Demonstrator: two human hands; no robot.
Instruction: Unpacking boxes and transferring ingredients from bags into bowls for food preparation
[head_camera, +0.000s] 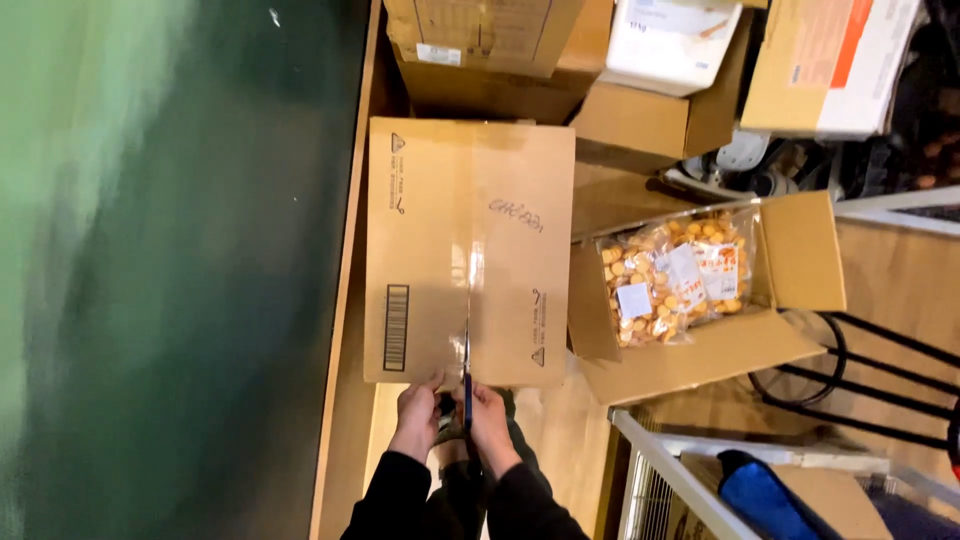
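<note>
1. Fingers of the left hand (418, 403) and right hand (487, 410) were curled together around a slim blue-handled cutting tool (467, 385), its blade on the taped centre seam.
2. The sealed flat brown cardboard box (469, 250) lay on the wooden floor (560, 440), just ahead of both hands.
3. Judged step: slitting the tape; the stroke would need shallow, steady travel along the seam.
4. Beside it, an open cardboard box (800, 262) held a clear bag of small orange round snacks (672, 275).
5. More closed cartons (640, 120) stood beyond.
</note>
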